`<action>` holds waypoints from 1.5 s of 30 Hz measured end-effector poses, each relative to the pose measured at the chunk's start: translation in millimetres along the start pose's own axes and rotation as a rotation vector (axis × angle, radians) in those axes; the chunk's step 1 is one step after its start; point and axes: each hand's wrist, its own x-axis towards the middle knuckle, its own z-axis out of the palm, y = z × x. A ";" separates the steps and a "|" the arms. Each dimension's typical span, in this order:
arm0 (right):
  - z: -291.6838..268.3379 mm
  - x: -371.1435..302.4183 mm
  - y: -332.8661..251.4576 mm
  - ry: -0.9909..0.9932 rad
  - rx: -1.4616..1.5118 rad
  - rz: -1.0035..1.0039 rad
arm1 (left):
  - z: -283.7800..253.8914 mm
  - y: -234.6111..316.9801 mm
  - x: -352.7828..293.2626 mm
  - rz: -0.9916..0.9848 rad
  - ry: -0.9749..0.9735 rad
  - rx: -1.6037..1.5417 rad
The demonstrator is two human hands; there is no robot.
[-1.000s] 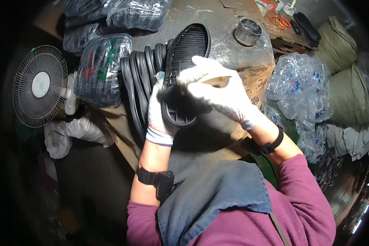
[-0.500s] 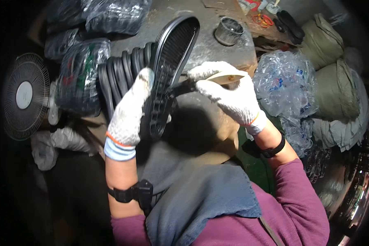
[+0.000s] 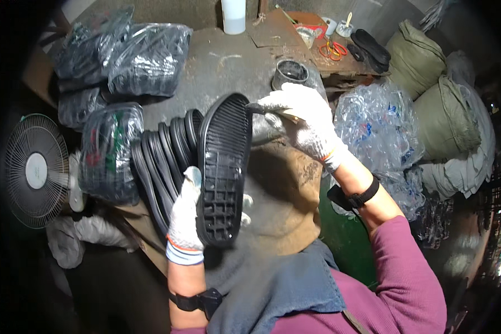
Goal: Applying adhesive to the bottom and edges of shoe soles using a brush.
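Note:
My left hand (image 3: 185, 220), in a white knit glove, grips a black shoe sole (image 3: 224, 172) by its left side, with fingertips showing past the right edge. The sole stands nearly upright, its ribbed and gridded inner face toward me. In my gloved right hand (image 3: 305, 119) is a brush (image 3: 256, 108), closed in the fingers; its dark tip is at the sole's upper right rim. More black soles (image 3: 162, 167) lean in a row left of the held one. Beyond my right hand sits a round metal can (image 3: 291, 70) on the worktable (image 3: 217, 67).
Plastic-wrapped black bundles (image 3: 150, 61) lie at the far left, above a fan (image 3: 37, 167). Orange-handled scissors (image 3: 333, 50) and dark soles (image 3: 371, 50) rest on a side bench. Clear plastic bags (image 3: 376, 122) and green sacks (image 3: 445, 119) are heaped on the right.
The sole has turned its inner face more toward me. The brush has gone from the sole's lower right side to its upper right rim. The whole view has shifted.

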 end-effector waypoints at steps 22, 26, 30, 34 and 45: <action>34.6 2.7 -63.1 -0.029 0.568 0.279 | -3.4 -3.5 20.3 0.097 -0.229 -0.117; 12.3 8.2 -50.1 -0.054 0.659 0.320 | -4.2 2.0 22.9 0.103 -0.356 -0.138; 18.3 22.4 -28.9 -0.115 0.780 0.508 | 7.0 -5.5 30.4 0.068 -0.338 -0.132; 14.9 14.5 -68.5 -0.182 0.609 0.257 | 4.9 -11.0 34.7 0.157 -0.309 -0.163; -26.2 -10.4 -110.7 -0.349 0.743 0.003 | 13.2 49.7 14.5 0.360 -0.215 0.377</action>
